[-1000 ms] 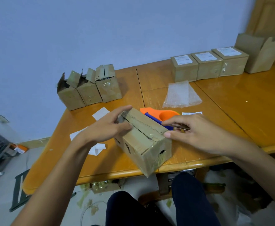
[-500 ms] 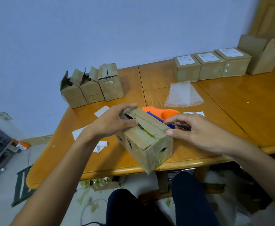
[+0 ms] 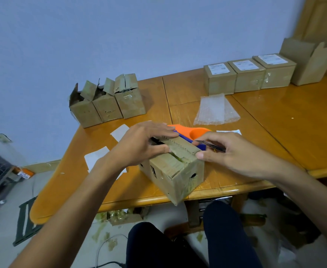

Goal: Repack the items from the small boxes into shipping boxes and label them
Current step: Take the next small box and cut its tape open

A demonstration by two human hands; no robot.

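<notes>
Since a second ago the left hand has slid farther over the box. Its fingers now curl across the top flap and its thumb is at the slit, which gapes wider and shows something green inside. The right hand pinches a thin cutter while its thumb presses the flap's end. The box sits tilted on the table, its near corner over the front edge. An orange dispenser lies just behind the box. Opened boxes stand well behind it to the left, labelled boxes well behind it to the right.

The step looks like prying the top open. It should go best by lifting the flap evenly from both ends, keeping the blade turned away from the left fingers, and drawing the box farther onto the table so it cannot tip off.
</notes>
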